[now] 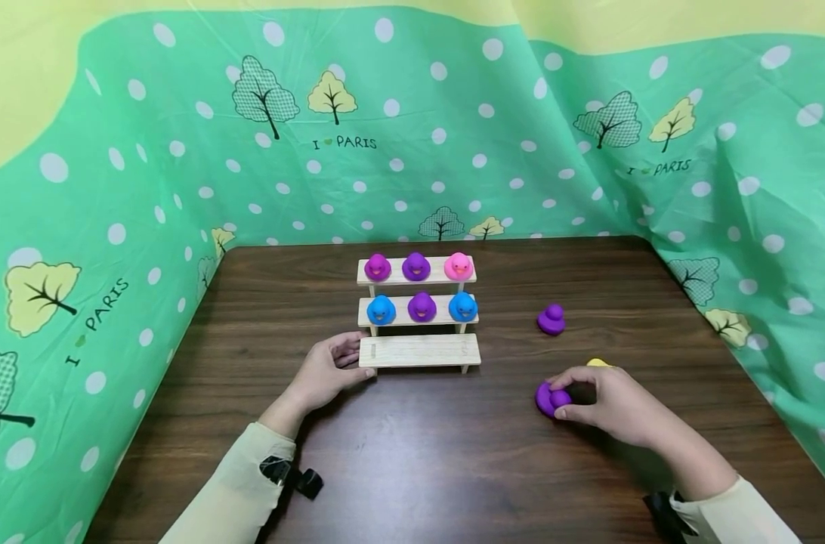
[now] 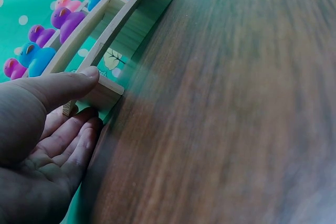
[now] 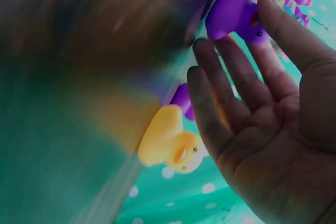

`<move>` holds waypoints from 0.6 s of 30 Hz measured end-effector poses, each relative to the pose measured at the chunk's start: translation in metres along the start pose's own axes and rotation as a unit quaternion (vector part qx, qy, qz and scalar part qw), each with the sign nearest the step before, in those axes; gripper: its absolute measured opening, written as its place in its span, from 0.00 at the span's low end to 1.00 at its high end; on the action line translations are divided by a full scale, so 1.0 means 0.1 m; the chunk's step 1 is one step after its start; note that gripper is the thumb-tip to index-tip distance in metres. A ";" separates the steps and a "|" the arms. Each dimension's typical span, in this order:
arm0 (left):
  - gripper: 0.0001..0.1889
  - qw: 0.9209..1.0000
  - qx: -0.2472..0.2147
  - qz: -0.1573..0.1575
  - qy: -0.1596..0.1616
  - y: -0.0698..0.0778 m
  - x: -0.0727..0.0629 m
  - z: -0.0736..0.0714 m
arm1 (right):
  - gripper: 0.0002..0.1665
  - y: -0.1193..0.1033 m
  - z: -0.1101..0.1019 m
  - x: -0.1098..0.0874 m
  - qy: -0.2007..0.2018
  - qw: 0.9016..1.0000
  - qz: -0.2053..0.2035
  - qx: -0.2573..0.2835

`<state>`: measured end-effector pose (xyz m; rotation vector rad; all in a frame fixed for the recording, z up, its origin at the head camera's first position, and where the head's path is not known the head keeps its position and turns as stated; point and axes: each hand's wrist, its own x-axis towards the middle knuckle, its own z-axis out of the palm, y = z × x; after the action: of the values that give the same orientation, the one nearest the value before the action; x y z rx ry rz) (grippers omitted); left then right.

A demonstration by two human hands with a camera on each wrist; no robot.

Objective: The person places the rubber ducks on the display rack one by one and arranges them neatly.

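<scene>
My left hand (image 1: 322, 375) holds the left end of the lowest step of a three-tier wooden stand (image 1: 419, 351). In the left wrist view the thumb (image 2: 73, 82) lies along the step's end, with the other fingers on the end's far side. Off to the right, my right hand (image 1: 613, 400) pinches a purple rubber duck (image 3: 231, 11) between thumb and fingers, low over the table. Just beyond that hand is a yellow duck (image 3: 164, 136), mostly hidden in the head view. Another purple duck (image 1: 551, 320) sits farther back on the table.
On the top step stand magenta (image 1: 378, 267), purple (image 1: 416, 266) and pink (image 1: 458, 266) ducks. The middle step bears a purple duck (image 1: 422, 307) between two blue ducks (image 1: 381, 310). A green dotted cloth (image 1: 399, 189) hangs around the brown wooden table (image 1: 412, 468).
</scene>
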<state>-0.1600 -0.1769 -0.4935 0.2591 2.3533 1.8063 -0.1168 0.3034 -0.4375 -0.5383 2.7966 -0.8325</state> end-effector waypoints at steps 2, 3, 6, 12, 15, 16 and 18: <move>0.36 1.000 0.001 0.000 0.000 0.01 0.00 0.00 | 0.16 -0.04 0.00 0.03 0.004 1.000 0.010 0.014; 0.36 1.000 0.002 0.001 0.000 0.01 0.00 0.00 | 0.16 -0.07 0.00 0.05 0.007 1.000 0.013 0.023; 0.36 1.000 0.002 0.000 0.000 0.01 -0.01 0.00 | 0.18 -0.19 0.01 0.12 0.018 0.998 0.015 0.052; 0.36 1.000 0.000 -0.004 0.002 0.02 0.00 0.00 | 0.18 -0.49 0.14 0.32 0.059 0.995 -0.026 0.083; 0.36 1.000 -0.002 -0.004 0.000 0.02 0.00 0.00 | 0.18 -0.63 0.23 0.43 0.074 0.992 -0.047 0.093; 0.36 1.000 -0.003 -0.004 0.000 0.02 0.01 0.00 | 0.18 -0.67 0.26 0.46 0.079 0.991 -0.052 0.092; 0.36 1.000 -0.002 -0.005 0.000 0.02 0.01 0.00 | 0.19 -0.76 0.32 0.53 0.086 0.989 -0.063 0.102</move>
<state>-0.1606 -0.1763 -0.4917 0.2462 2.3453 1.8066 -0.1348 0.2083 -0.4252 -0.6419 2.8042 -1.2305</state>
